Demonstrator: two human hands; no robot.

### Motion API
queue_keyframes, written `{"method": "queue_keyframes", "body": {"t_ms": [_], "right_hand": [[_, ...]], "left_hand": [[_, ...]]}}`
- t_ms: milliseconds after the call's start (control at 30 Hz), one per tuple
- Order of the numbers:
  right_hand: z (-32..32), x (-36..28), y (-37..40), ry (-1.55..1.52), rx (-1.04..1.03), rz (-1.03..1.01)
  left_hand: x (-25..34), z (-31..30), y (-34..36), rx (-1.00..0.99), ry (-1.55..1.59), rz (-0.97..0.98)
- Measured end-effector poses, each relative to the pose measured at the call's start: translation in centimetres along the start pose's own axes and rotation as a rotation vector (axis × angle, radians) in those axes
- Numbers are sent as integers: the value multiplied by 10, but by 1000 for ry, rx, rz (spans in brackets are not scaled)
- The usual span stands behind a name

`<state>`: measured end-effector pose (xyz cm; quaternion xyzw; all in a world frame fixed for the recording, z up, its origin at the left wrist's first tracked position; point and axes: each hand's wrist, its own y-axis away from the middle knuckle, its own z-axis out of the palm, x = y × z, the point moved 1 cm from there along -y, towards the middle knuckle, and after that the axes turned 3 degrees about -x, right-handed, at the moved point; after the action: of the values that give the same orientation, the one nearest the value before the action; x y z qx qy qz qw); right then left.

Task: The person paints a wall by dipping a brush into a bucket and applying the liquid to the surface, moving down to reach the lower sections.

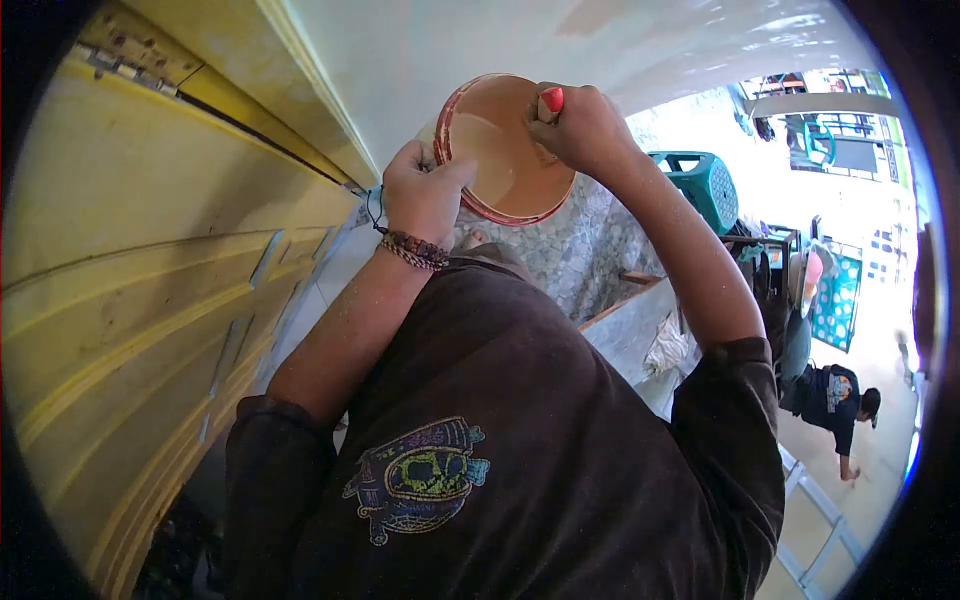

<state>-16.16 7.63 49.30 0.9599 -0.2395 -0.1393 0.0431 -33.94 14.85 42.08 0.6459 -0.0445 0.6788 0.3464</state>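
Note:
A round bucket [490, 211] with a red rim is held up in front of me near the wall. Smooth peach-coloured liquid [488, 150], paint-like, covers part of its inside. My left hand [420, 190] grips the bucket's left rim, thumb over the edge and fingers outside. Over the bucket's right side, my right hand [585, 128] is closed in a fist around a tool handle [551, 98] with a red end. The tool's working end is hidden by the hand, so its kind cannot be made out.
Yellow panelled door [150, 270] stands close on my left. A pale wall [420, 50] is ahead. To the right are a green plastic stool [700, 190], a wooden-edged board [640, 320] and a metal ladder [815, 510]. Another person [835, 400] bends with one arm stretched out.

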Motion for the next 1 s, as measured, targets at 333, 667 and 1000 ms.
{"method": "queue_keyframes", "body": {"t_ms": [333, 667, 1000], "right_hand": [[-6, -4, -14, -17, -59, -119], [-7, 19, -20, -117, -391, -639], [-1, 5, -19, 135, -440, -479]], "left_hand": [[6, 9, 2, 31, 61, 34], [1, 6, -3, 3, 91, 74], [0, 5, 0, 32, 66, 108]]}}
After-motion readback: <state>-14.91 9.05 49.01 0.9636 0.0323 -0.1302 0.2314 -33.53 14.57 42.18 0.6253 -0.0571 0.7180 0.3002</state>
